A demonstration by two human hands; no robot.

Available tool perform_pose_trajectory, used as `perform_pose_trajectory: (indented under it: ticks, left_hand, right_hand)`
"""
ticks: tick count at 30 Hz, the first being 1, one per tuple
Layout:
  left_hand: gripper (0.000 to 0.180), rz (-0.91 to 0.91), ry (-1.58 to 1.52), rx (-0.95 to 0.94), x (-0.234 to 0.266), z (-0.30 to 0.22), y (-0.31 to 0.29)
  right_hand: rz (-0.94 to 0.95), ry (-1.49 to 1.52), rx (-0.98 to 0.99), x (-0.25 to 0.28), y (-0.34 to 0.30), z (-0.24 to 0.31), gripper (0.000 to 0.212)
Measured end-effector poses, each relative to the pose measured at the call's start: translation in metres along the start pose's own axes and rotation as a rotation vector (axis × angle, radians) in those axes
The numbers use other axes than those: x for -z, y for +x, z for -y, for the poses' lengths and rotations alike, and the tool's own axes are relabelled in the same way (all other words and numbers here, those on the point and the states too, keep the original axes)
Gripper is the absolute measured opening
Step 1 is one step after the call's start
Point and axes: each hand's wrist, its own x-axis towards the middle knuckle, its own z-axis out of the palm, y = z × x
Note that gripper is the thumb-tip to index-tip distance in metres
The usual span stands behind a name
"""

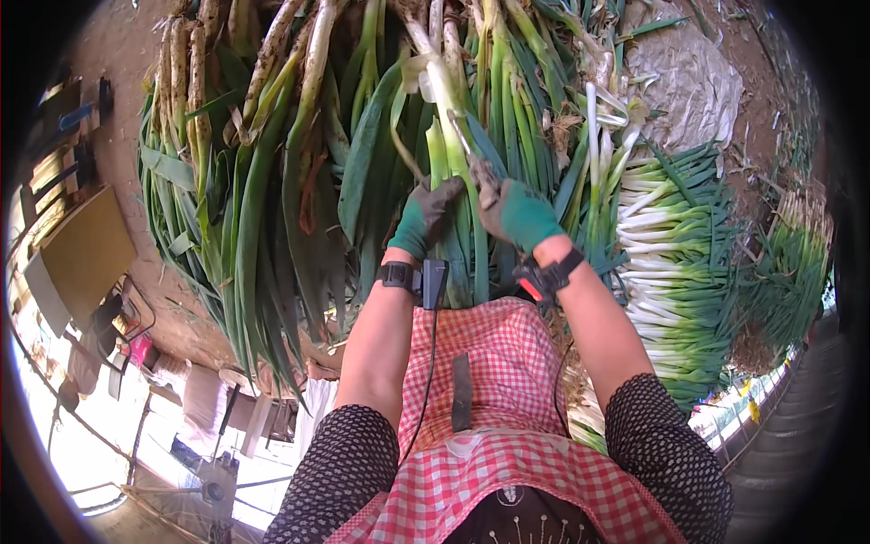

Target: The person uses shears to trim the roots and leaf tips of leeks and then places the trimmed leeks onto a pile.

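Observation:
My left hand point(428, 218), in a green glove with dark grey fingers, is closed around the green leaves of a leek-like green onion point(439, 154). Close beside it, my right hand point(518, 210) wears a matching glove with its fingers curled. A thin grey blade, seemingly a small knife point(461, 134), points up and away from those fingers; its handle is hidden. Just beyond both hands a pale stalk point(439, 80) slants across the heap, with peeling skin at its side. Uncleaned green onions point(263, 181) with soiled stems lie in front of me.
Cleaned green onions point(657, 245) are stacked in a row at my right, white ends toward me. Behind them lie a crumpled pale sheet point(684, 77) and another green bundle point(793, 245). A tan board point(86, 258) and a fan-like stand point(216, 490) are at the left.

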Motion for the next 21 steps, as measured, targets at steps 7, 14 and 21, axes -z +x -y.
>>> perform_pose_trajectory:
  ticks: [7,14,21]
  left_hand:
    - [0.040,0.011,-0.041,0.040,0.000,0.001,-0.031]
    - [0.057,-0.009,-0.190,0.049,0.032,0.020,-0.060]
    - [0.071,0.337,-0.682,0.241,0.078,0.041,-0.059]
  right_hand:
    - [0.052,0.029,-0.012,0.050,0.110,0.074,0.052]
    - [0.054,-0.018,0.103,0.034,0.100,0.073,0.053]
    - [0.256,-0.014,0.289,0.060,0.110,0.099,0.055]
